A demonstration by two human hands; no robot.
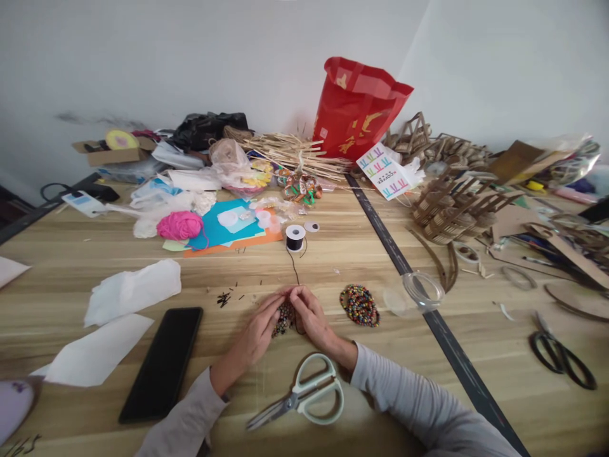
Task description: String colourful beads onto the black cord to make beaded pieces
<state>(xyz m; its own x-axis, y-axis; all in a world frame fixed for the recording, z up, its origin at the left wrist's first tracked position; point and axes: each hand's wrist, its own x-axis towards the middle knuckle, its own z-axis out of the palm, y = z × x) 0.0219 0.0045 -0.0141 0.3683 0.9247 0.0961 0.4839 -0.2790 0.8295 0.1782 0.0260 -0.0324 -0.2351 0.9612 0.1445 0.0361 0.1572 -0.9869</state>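
Observation:
My left hand (261, 322) and my right hand (314, 318) meet at the fingertips over a small heap of dark, mixed beads (284, 319). A black cord (295, 270) runs from a white-rimmed spool (295, 238) down to my right fingers, which are pinched on it. My left fingers are bent and pressed together at the same spot; whatever they hold is hidden. To the right of my hands lies a coil of strung multicoloured beads (360, 305). Pale-handled scissors (304, 395) rest just in front of my wrists, blades slightly apart.
A black phone (162, 365) and white paper (133, 292) lie at left. Short black scraps (223, 298) are beside my left hand. Behind are pink yarn (179, 225) and a red bag (360, 111). Small woven baskets (442, 216), a tape roll (422, 291) and black scissors (561, 355) are at right.

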